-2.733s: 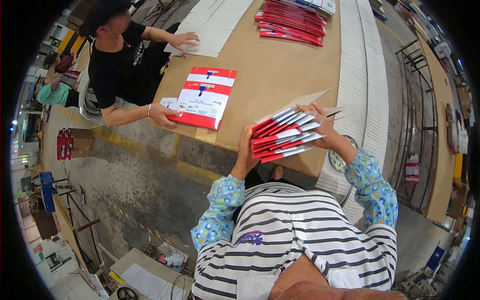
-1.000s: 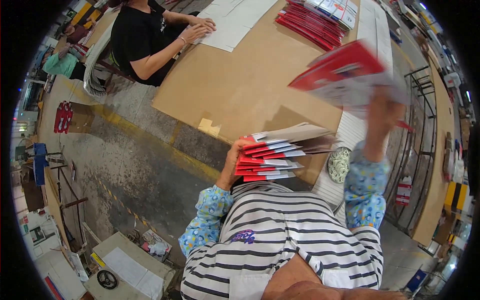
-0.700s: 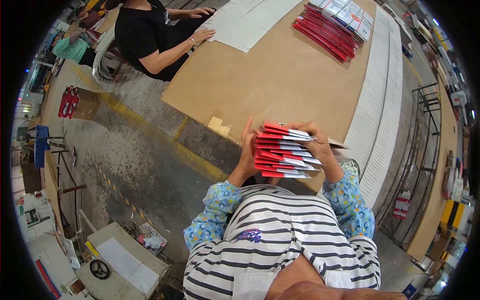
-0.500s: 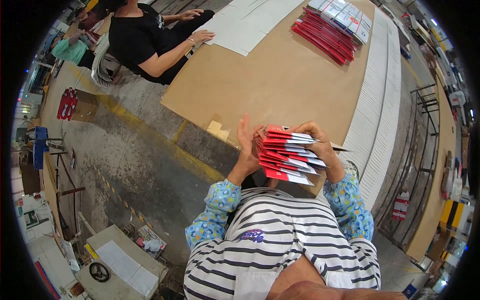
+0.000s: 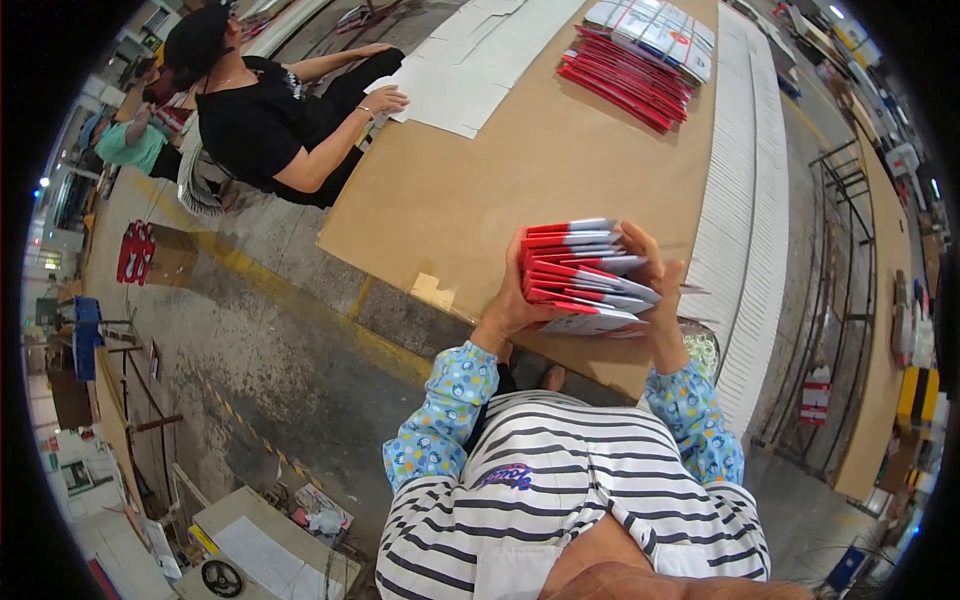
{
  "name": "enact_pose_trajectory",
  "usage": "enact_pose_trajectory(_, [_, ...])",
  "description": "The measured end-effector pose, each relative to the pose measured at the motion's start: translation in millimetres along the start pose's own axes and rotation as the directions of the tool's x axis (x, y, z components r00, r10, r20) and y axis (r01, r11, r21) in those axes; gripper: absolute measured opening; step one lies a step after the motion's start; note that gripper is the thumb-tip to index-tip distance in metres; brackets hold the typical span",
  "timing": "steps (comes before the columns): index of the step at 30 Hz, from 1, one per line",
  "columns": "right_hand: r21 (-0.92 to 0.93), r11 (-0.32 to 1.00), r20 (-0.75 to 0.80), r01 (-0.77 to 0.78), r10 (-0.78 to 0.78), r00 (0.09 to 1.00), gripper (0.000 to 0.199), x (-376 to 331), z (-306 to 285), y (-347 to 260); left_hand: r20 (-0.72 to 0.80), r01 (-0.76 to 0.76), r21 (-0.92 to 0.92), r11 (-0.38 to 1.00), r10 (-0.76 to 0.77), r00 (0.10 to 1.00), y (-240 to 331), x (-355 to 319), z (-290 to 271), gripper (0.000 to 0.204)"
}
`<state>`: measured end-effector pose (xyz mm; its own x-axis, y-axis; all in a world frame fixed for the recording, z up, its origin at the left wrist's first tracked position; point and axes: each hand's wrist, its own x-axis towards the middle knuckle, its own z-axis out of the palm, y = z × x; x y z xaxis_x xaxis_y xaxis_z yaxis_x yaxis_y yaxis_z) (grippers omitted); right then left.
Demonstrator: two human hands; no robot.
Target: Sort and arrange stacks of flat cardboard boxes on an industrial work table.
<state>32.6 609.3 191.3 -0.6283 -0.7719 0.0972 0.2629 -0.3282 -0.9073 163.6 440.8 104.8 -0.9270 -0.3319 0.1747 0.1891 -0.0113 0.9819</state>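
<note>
The cartons (image 5: 585, 275) are a bundle of flat, folded pieces, held between the two hands above the near edge of the bench (image 5: 450, 220), in front of the wearer's chest. Their left ends are bright red and their right ends white to pale grey. They lie in uneven layers, fanned a little, so thin edges stick out by differing amounts on the right, some tapering to a point. The surface is smooth and catches the light along the upper edges.

The left hand (image 5: 510, 295) is wrapped against the red ends. The right hand (image 5: 655, 285) stands along the pale ends, fingers bent and somewhat apart, closing the bundle in from that side.

The bench top is smooth brown board, with a paler patch (image 5: 433, 292) at its near left edge. At its far end sits a stack (image 5: 630, 80) of glossy red pieces with a white, string-tied bundle (image 5: 655, 35) on top. Matte white sheets (image 5: 470, 75) with slits lie at the far left, beside a seated co-worker (image 5: 255, 130) in black. Finely ridged white strips (image 5: 745, 200) run along the right side. The sleeves (image 5: 440, 410) are patterned blue fabric, the top (image 5: 570, 450) striped.
</note>
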Motion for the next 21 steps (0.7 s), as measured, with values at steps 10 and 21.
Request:
enact_pose_trajectory(10, [-0.082,0.996,-0.186,0.041,-0.056,0.981,0.080,9.1,-10.6,-19.1,-0.068,-0.043,0.075,0.996,0.049,0.996,-4.2,-2.7,9.3,0.110])
enact_pose_trajectory(21, [-0.225,0.973,-0.246,0.046,-0.103,0.964,0.046,-37.5,-38.3,-4.5,-0.016,0.014,0.045,0.999,-0.013,1.000,25.5,6.2,9.9,0.082])
